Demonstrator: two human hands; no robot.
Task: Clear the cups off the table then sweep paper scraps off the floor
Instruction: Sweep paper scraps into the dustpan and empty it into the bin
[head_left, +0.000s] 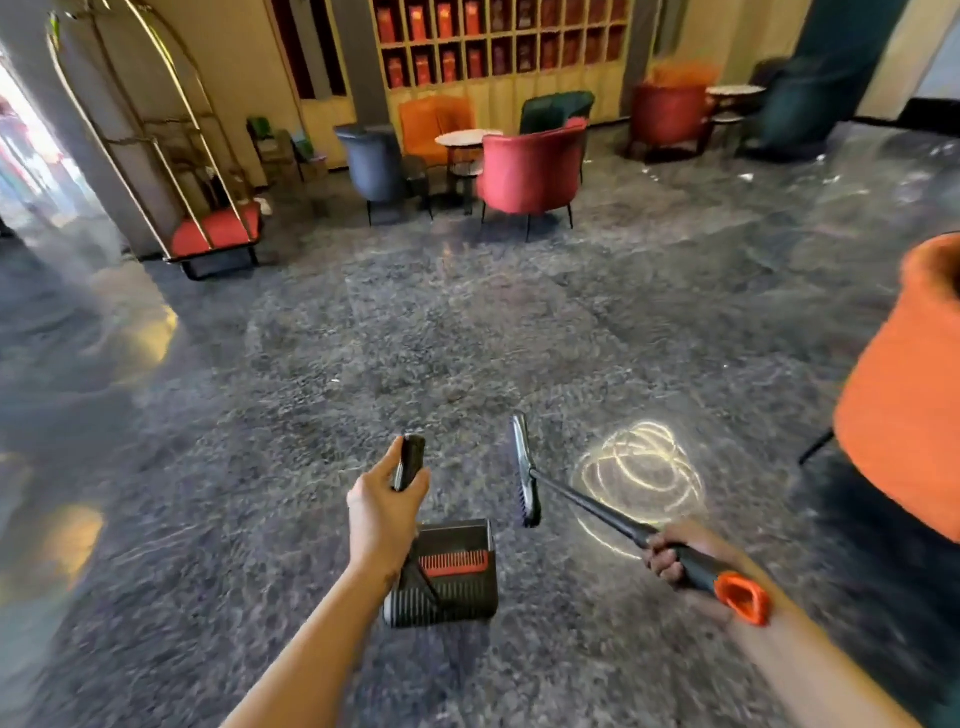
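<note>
Grips the dustpan (447, 577) handle in a curled left hand (382, 514) and the broom (524, 478) shaft in a fisted right hand (670, 558), brush head just right of the pan. Best to carry both toward the white paper scraps (745, 177), well ahead and right of both hands on the dark floor (363, 338), then plant the pan lip flat and sweep short strokes in. Cannot make out cups on the far round table (467, 137).

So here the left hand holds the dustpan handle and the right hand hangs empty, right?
Not quite. The left hand does hold the dustpan handle, but the right hand is not empty: it grips a broom, as the head view shows.
</note>
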